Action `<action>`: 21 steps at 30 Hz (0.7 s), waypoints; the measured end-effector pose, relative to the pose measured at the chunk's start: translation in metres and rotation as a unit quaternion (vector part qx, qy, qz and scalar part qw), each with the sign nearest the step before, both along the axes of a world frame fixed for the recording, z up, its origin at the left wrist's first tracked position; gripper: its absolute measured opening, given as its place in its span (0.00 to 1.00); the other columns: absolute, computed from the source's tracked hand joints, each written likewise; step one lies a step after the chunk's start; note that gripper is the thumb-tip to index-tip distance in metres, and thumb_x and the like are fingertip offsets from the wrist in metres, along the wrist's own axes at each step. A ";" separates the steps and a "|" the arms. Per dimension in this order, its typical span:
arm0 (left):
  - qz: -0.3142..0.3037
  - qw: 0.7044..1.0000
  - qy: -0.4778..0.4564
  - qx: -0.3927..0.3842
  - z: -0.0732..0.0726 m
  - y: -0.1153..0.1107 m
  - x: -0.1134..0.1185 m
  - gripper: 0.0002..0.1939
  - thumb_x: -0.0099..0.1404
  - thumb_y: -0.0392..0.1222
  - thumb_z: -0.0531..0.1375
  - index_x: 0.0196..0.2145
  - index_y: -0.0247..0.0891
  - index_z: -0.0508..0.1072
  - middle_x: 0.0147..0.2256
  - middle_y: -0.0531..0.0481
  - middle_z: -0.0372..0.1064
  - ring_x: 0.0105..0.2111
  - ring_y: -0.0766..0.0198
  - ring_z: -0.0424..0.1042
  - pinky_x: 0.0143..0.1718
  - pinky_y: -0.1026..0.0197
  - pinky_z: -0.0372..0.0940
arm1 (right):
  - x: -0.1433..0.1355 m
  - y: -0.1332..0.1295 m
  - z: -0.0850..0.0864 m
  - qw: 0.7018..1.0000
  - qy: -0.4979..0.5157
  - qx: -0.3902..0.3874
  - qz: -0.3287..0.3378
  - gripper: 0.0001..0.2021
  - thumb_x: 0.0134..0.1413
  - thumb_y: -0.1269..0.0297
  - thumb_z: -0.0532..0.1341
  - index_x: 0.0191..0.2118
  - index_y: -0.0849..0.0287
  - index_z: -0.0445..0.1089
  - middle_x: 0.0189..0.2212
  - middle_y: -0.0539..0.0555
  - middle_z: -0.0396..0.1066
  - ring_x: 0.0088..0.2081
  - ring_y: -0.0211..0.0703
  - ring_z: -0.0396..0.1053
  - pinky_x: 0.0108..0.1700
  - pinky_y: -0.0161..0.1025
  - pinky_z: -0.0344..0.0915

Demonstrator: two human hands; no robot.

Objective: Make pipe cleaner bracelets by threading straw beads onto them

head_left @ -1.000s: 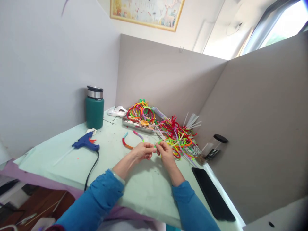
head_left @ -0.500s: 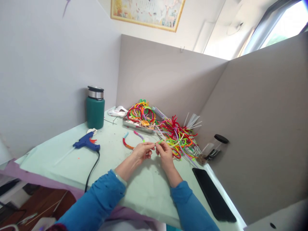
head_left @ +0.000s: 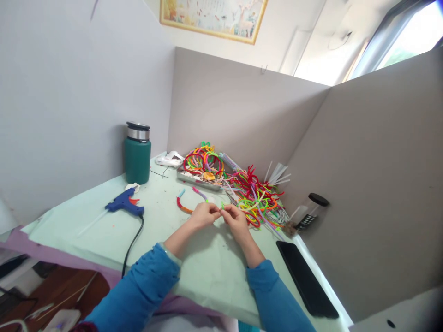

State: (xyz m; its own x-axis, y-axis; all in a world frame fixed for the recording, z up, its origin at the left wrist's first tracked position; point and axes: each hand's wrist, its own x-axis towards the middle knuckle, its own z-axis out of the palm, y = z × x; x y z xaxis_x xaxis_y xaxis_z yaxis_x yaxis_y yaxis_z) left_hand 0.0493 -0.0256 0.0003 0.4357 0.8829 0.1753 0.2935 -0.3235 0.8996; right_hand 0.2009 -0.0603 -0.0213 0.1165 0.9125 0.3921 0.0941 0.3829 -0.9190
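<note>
My left hand (head_left: 205, 214) and my right hand (head_left: 236, 220) meet fingertip to fingertip over the table. Both pinch a short green pipe cleaner (head_left: 223, 206), most of which my fingers hide. Just beyond my left hand lies a curved, multicoloured pipe-cleaner band (head_left: 183, 208) in red, orange and light blue, with a purple and pink end; my hand covers part of it. A heap of loose pipe cleaners (head_left: 254, 193) in red, green, yellow and purple lies just past my right hand.
A metal tray (head_left: 200, 184) holds pipe-cleaner rings and small flat pieces. At left are a blue glue gun (head_left: 124, 203) with a cord and a green flask (head_left: 137, 159). To the right are a black phone-like slab (head_left: 308, 279) and a clear jar (head_left: 309, 212). Grey partitions enclose the table.
My fingertips have come closer together, and the left hand has turned so its fingers curl more downward. The green piece now sticks up between them instead of slanting right.
</note>
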 end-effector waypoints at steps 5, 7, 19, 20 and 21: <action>0.033 0.989 0.093 0.107 0.002 -0.005 0.001 0.07 0.56 0.40 0.60 0.25 0.37 0.77 0.22 0.51 0.68 0.24 0.65 0.64 0.26 0.64 0.52 | 0.003 0.000 -0.001 1.000 -0.027 -0.010 -0.004 0.10 0.44 0.57 0.67 0.27 0.58 0.70 0.20 0.46 0.63 0.21 0.34 0.55 0.24 0.34 0.52; 0.028 0.988 0.101 0.117 0.002 -0.006 0.001 0.07 0.56 0.39 0.60 0.26 0.37 0.77 0.23 0.51 0.69 0.25 0.65 0.64 0.27 0.65 0.52 | 0.003 0.000 -0.001 1.000 -0.022 -0.006 -0.007 0.10 0.44 0.57 0.67 0.26 0.58 0.70 0.19 0.45 0.63 0.21 0.34 0.55 0.24 0.34 0.52; 0.007 0.977 -0.159 -0.143 -0.005 0.001 0.011 0.17 0.50 0.45 0.68 0.36 0.33 0.74 0.15 0.58 0.63 0.14 0.71 0.60 0.20 0.66 0.56 | -0.007 0.004 -0.002 0.986 0.159 -0.032 -0.036 0.16 0.40 0.55 0.70 0.31 0.58 0.68 0.17 0.44 0.63 0.18 0.33 0.57 0.23 0.33 0.53; 0.010 0.972 -0.180 -0.153 -0.003 0.000 0.010 0.16 0.49 0.45 0.68 0.34 0.33 0.74 0.16 0.57 0.64 0.14 0.71 0.60 0.19 0.66 0.56 | -0.008 0.004 -0.002 0.985 0.164 -0.034 -0.032 0.16 0.40 0.55 0.70 0.31 0.58 0.67 0.17 0.44 0.63 0.19 0.33 0.57 0.23 0.33 0.53; 0.014 0.965 -0.201 -0.166 -0.001 -0.002 0.010 0.15 0.49 0.45 0.68 0.32 0.33 0.74 0.17 0.57 0.65 0.15 0.71 0.60 0.19 0.66 0.56 | -0.009 0.003 -0.002 0.985 0.167 -0.035 -0.027 0.16 0.40 0.55 0.70 0.31 0.58 0.67 0.17 0.44 0.63 0.19 0.33 0.57 0.23 0.33 0.53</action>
